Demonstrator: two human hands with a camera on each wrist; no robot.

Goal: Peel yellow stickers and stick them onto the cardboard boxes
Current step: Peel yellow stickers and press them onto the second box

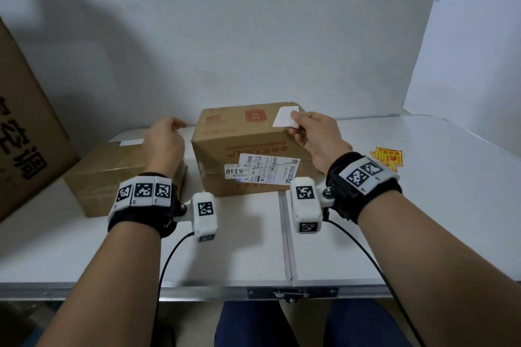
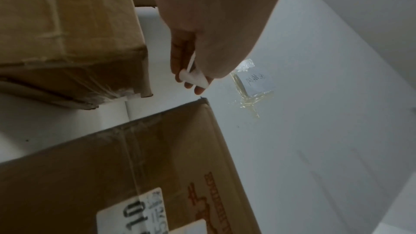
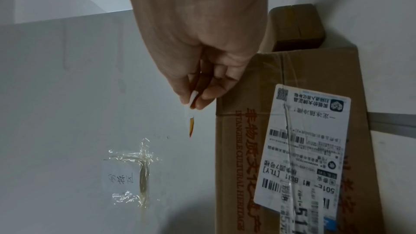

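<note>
R hand (image 1: 315, 135) pinches a yellow sticker (image 1: 286, 117) by its edge, white back toward the camera, over the shipping-label box (image 1: 248, 155). L hand (image 1: 165, 141) curls on a white backing scrap (image 2: 194, 77) near the taped box (image 1: 112, 175). Sticker's prob. light, floppy, tacky; keep hold at the corner.

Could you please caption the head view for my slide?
Right hand pinches a sticker above the labelled cardboard box.
</note>
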